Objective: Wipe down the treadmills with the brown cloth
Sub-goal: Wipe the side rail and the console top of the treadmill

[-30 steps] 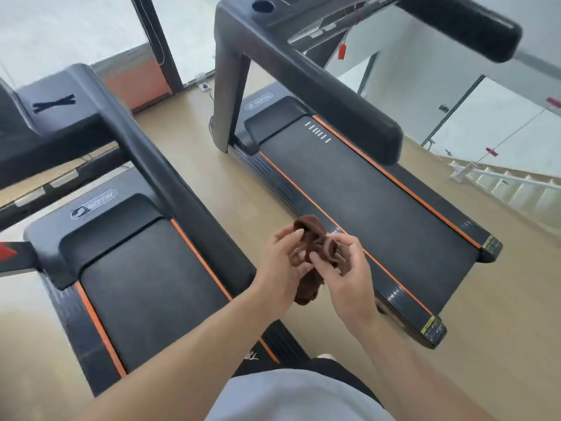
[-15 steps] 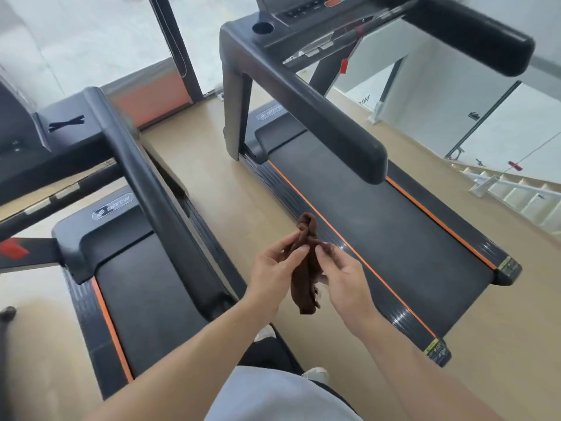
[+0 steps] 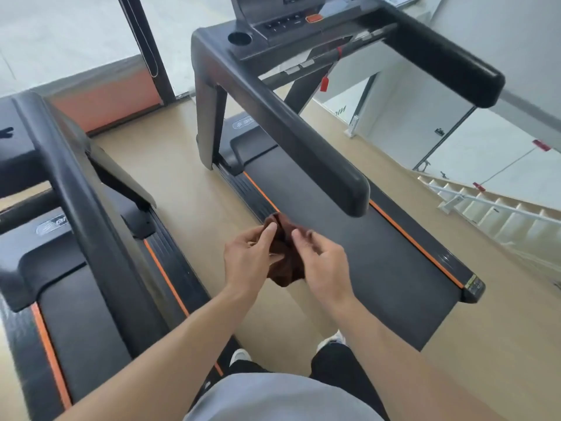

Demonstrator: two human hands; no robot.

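I am holding the brown cloth [image 3: 283, 253] bunched in mid-air between both treadmills, above the floor strip [image 3: 194, 189]; my left hand [image 3: 249, 256] is gripping it with curled fingers, my right hand [image 3: 321, 262] is pinching its right edge. Risk as I judge it: the wad is staying balled, so it may slip free or wipe poorly on the right treadmill [image 3: 364, 238] or the left treadmill [image 3: 76, 268]. The cloth's long axis is hanging roughly vertical, tail pointing down
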